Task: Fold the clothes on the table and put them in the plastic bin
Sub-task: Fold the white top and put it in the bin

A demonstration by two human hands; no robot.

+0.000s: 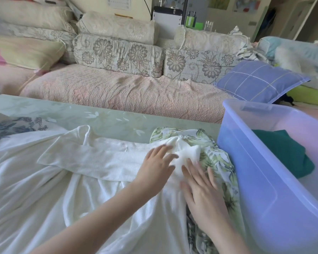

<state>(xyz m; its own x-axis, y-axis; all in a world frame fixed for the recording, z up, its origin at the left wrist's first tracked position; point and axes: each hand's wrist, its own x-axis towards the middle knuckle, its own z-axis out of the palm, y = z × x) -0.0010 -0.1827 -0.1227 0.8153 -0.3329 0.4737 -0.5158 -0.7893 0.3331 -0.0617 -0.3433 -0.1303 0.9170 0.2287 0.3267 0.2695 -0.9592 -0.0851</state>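
A large white knit garment [77,173] lies spread over the table, one sleeve folded across it. My left hand [156,164] rests flat on its right end with straight fingers. My right hand [202,191] presses flat beside it, partly on the white cloth and partly on a green leaf-print garment [215,158] underneath. The translucent blue plastic bin [250,162] stands at the right, touching the leaf-print cloth, with a folded dark green garment [286,153] inside.
A blue floral cloth [13,125] lies at the table's far left. The pale green glass tabletop [106,118] shows behind the clothes. Beyond it stands a sofa [117,92] with patterned cushions and a blue checked pillow [257,81].
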